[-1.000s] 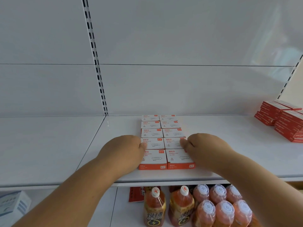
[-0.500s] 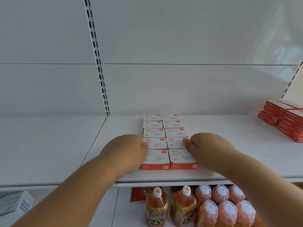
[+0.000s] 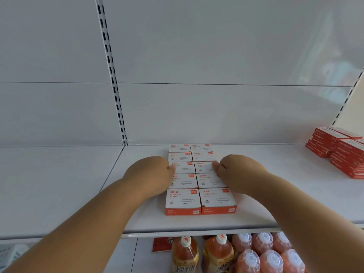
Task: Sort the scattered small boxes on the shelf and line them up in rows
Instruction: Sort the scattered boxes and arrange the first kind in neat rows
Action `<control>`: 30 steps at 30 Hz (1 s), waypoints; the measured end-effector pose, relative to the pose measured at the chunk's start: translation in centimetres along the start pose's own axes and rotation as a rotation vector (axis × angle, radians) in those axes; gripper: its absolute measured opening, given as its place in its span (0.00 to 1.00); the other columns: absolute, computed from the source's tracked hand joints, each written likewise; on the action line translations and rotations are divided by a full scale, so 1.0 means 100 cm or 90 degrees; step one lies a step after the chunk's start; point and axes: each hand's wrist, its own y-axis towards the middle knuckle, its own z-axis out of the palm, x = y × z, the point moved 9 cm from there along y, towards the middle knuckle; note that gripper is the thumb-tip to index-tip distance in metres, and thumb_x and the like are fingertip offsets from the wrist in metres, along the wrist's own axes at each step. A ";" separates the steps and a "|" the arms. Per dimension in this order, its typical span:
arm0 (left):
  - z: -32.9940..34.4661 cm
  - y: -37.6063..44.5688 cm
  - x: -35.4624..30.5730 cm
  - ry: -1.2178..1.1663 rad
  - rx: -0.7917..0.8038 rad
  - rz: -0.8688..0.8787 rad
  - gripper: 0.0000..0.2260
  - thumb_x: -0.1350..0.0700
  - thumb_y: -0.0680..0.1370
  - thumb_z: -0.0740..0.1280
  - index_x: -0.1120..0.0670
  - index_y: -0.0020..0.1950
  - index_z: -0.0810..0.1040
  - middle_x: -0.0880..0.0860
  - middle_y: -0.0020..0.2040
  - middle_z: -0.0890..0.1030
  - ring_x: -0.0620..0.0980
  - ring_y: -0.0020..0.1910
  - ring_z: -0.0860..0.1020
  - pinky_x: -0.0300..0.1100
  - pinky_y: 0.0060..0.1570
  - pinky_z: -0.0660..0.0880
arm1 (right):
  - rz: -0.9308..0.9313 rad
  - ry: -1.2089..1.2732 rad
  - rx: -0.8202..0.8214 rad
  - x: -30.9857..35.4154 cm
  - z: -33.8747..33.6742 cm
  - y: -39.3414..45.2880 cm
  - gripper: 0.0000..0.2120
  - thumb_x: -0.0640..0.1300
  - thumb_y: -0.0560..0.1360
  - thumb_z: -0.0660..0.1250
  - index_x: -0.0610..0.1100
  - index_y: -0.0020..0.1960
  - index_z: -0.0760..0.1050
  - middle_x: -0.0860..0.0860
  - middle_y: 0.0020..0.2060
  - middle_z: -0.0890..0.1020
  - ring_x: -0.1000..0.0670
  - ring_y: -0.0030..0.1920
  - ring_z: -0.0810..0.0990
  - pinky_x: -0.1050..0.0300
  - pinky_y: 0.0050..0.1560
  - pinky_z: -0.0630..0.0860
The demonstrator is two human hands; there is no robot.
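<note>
Paper-clip boxes squared up on the shelf

The paper-clip boxes (image 3: 199, 178) run lengthwise front to back on the shelf (image 3: 275, 194); the left hand (image 3: 151, 172) and right hand (image 3: 236, 172) flank them evenly, curled fingers pressing the third row's outer edges.

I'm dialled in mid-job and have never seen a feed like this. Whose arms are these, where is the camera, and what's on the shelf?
No machine here: a person works bare-handed, and the single camera sits on their head, looking forward and down. The left hand and right hand press in on either side of the paper clip boxes, which lie in two neat columns on the white shelf. Nothing is lifted. A stack of red boxes sits far right; bottles stand on the shelf below.
</note>
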 end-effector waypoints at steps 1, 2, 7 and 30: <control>0.001 0.000 0.000 -0.006 0.002 0.002 0.18 0.44 0.83 0.55 0.50 0.36 0.71 0.47 0.36 0.77 0.45 0.35 0.74 0.42 0.31 0.65 | 0.000 0.002 0.001 0.000 0.001 0.000 0.23 0.60 0.81 0.50 0.45 0.39 0.72 0.51 0.35 0.78 0.51 0.36 0.75 0.57 0.31 0.66; 0.001 0.000 0.000 -0.011 0.005 0.004 0.18 0.44 0.83 0.55 0.50 0.36 0.70 0.47 0.36 0.77 0.45 0.34 0.74 0.42 0.31 0.65 | -0.001 0.001 0.000 0.000 0.001 0.000 0.23 0.60 0.81 0.50 0.46 0.39 0.72 0.51 0.35 0.78 0.51 0.36 0.76 0.56 0.31 0.66; 0.003 0.001 -0.001 0.006 0.000 0.015 0.19 0.44 0.83 0.54 0.50 0.36 0.71 0.47 0.36 0.78 0.45 0.35 0.75 0.42 0.31 0.66 | -0.007 -0.004 -0.004 0.000 0.003 -0.001 0.24 0.60 0.81 0.50 0.46 0.39 0.72 0.51 0.35 0.78 0.51 0.36 0.76 0.56 0.32 0.67; 0.002 0.043 0.007 -0.002 -0.026 -0.006 0.17 0.45 0.83 0.54 0.48 0.36 0.69 0.45 0.36 0.76 0.43 0.35 0.74 0.41 0.31 0.64 | -0.041 0.007 0.030 0.004 0.002 0.038 0.23 0.58 0.82 0.49 0.47 0.38 0.71 0.52 0.37 0.77 0.51 0.39 0.76 0.54 0.38 0.69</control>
